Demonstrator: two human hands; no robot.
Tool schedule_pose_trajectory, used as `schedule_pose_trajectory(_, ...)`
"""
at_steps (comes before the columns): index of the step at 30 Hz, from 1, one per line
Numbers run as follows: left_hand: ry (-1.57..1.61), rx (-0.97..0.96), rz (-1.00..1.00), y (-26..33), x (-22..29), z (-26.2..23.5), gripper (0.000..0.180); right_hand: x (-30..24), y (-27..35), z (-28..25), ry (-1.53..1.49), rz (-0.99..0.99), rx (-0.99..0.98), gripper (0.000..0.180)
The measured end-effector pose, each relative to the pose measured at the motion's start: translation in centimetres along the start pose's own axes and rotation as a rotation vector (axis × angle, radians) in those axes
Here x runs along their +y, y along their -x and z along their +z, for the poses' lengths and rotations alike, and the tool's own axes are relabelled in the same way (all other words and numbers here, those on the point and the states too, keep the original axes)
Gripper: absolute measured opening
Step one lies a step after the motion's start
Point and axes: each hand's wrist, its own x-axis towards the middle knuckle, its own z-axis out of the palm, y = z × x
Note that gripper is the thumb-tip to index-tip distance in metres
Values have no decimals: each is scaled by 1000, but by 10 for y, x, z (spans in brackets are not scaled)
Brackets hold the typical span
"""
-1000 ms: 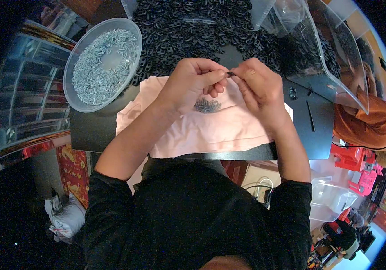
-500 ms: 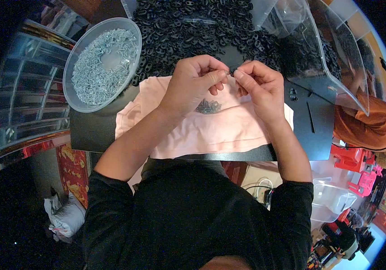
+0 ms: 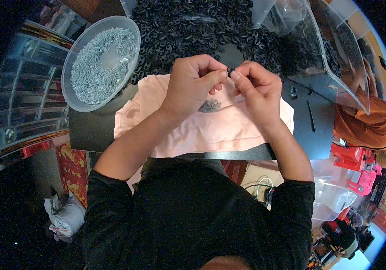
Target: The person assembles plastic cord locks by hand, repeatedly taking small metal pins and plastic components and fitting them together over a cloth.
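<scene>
My left hand (image 3: 194, 83) and my right hand (image 3: 256, 88) meet fingertip to fingertip above a pink cloth (image 3: 211, 128). Between the fingers of both hands sits a small black ring-shaped part (image 3: 230, 70). A little heap of small silvery pieces (image 3: 210, 106) lies on the cloth just below my hands. A big pile of black ring parts (image 3: 193, 29) covers the table beyond my hands.
A round clear bowl (image 3: 101, 63) full of small silvery metal pieces stands at the left. A clear plastic sheet or bin (image 3: 332, 58) rises at the right. A person in an orange top (image 3: 368, 121) is at the right edge. Red and pink items (image 3: 359, 166) lie lower right.
My hands have stayed together over the cloth, with the fingers shifting slightly around the small black part. Nothing else has moved.
</scene>
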Motion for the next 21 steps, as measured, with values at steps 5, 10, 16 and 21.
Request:
schedule_pose_trajectory(5,-28,-1,15,2,3,2,6,-2,-1,0,116,-65,-19,13)
schedule_pose_trajectory(10,13,-70,-47,-2,3,-3,8,-15,-2,1,-28,187,-37,12)
schedule_pose_trajectory(16,250,-125,-43,-5,-1,-2,16,-8,-3,-6,-233,243,-30,8)
schedule_pose_trajectory(21,33,-91,22,-3,1,-2,11,-12,-4,-3,-180,234,2,10)
